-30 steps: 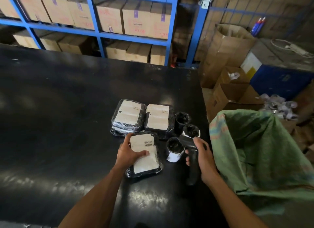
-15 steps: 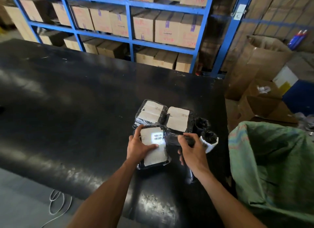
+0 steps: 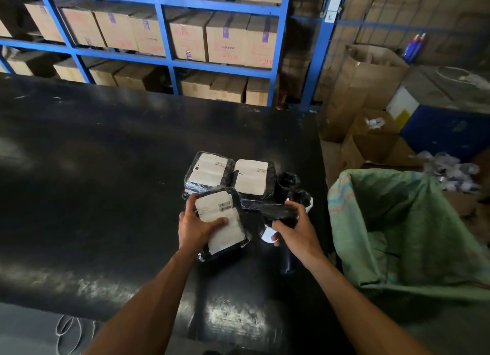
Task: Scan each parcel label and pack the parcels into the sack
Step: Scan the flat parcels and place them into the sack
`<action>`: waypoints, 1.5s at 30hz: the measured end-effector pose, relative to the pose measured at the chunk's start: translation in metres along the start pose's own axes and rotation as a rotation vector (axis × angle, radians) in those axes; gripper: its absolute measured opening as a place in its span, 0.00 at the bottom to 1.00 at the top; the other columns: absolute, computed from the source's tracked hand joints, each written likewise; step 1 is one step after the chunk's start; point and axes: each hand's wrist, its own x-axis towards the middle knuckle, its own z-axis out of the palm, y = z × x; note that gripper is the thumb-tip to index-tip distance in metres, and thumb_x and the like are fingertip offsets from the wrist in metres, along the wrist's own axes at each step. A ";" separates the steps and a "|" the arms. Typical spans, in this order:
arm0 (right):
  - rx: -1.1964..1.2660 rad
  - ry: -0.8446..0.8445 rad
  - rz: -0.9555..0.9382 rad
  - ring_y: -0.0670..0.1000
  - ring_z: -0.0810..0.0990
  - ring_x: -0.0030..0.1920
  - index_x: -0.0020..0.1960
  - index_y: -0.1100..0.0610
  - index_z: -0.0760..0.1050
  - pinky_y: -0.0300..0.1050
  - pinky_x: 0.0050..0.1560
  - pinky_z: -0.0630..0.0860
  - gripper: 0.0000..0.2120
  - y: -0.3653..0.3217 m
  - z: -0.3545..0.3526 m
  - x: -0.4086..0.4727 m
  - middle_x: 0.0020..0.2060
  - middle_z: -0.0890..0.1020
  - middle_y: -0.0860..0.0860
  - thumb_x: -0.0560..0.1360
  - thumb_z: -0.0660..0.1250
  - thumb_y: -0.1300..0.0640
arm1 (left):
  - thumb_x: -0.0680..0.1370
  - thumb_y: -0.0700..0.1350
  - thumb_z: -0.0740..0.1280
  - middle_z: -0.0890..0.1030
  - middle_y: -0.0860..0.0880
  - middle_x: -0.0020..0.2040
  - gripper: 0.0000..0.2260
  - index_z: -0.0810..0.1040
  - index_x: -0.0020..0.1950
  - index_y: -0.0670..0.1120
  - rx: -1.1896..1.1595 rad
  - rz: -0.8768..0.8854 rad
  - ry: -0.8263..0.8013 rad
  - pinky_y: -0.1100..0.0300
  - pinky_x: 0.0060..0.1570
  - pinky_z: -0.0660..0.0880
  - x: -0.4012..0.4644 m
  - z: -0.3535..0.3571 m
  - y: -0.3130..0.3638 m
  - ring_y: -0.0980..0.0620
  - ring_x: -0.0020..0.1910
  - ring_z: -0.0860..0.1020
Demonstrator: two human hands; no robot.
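My left hand (image 3: 197,226) grips a black plastic-wrapped parcel (image 3: 224,227) with a white barcode label, tilted up off the black table (image 3: 106,169). My right hand (image 3: 293,228) holds a black handheld scanner (image 3: 278,213), its head aimed left at that label. Behind lie two more wrapped parcels, one on the left (image 3: 208,170) and one on the right (image 3: 252,177), labels up. Small black-wrapped round parcels (image 3: 287,181) stand right of them. The green woven sack (image 3: 403,227) gapes open at the table's right edge.
Blue shelving (image 3: 164,34) with cardboard boxes runs behind the table. Open cartons (image 3: 371,142) and a blue bin (image 3: 445,129) stand on the floor beyond the sack. A white cable (image 3: 69,331) lies on the floor at lower left.
The scanner came up from beside the small parcels and swung toward the label. My left hand tilted the parcel up. The scan light seen half a second ago is gone.
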 end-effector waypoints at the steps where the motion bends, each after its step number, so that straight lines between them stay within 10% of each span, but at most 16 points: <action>1: -0.011 0.065 0.007 0.56 0.87 0.34 0.66 0.46 0.71 0.51 0.39 0.85 0.26 0.007 -0.006 0.002 0.49 0.85 0.53 0.73 0.71 0.65 | 0.53 0.62 0.83 0.80 0.51 0.56 0.44 0.68 0.65 0.68 -0.022 0.007 0.006 0.47 0.57 0.80 0.000 0.001 0.000 0.50 0.56 0.79; 8: -0.519 0.264 0.211 0.58 0.85 0.51 0.71 0.42 0.64 0.53 0.59 0.79 0.33 0.070 -0.053 0.011 0.49 0.85 0.52 0.68 0.68 0.41 | 0.58 0.57 0.85 0.81 0.56 0.57 0.39 0.67 0.60 0.72 -0.164 0.078 0.016 0.46 0.58 0.80 -0.006 0.007 0.025 0.53 0.55 0.81; 27: -0.787 0.011 0.352 0.60 0.74 0.71 0.82 0.55 0.52 0.51 0.68 0.72 0.45 0.064 -0.107 0.043 0.72 0.73 0.57 0.73 0.68 0.42 | 0.62 0.38 0.85 0.79 0.61 0.55 0.41 0.69 0.69 0.52 -0.320 0.172 -0.213 0.70 0.47 0.79 -0.026 0.105 0.121 0.69 0.50 0.80; 34: -0.033 0.142 0.194 0.57 0.84 0.53 0.69 0.45 0.69 0.60 0.59 0.80 0.18 -0.028 -0.211 0.088 0.55 0.83 0.53 0.80 0.57 0.49 | 0.64 0.35 0.83 0.82 0.50 0.56 0.38 0.69 0.69 0.50 -0.393 0.178 -0.411 0.59 0.43 0.83 -0.029 0.192 0.180 0.56 0.50 0.84; 41: -0.117 0.224 0.087 0.45 0.73 0.62 0.76 0.45 0.67 0.42 0.61 0.68 0.26 0.000 -0.298 0.109 0.63 0.74 0.42 0.81 0.65 0.42 | 0.70 0.63 0.76 0.81 0.53 0.64 0.33 0.67 0.72 0.65 -0.251 0.149 -0.635 0.45 0.57 0.81 -0.059 0.324 0.214 0.51 0.59 0.82; 45: -0.082 0.359 0.211 0.47 0.80 0.50 0.68 0.47 0.75 0.42 0.47 0.73 0.18 0.041 -0.343 0.117 0.59 0.81 0.51 0.81 0.64 0.42 | 0.80 0.68 0.55 0.56 0.43 0.81 0.35 0.48 0.83 0.58 0.220 0.266 -0.639 0.42 0.78 0.51 -0.076 0.380 0.218 0.41 0.79 0.54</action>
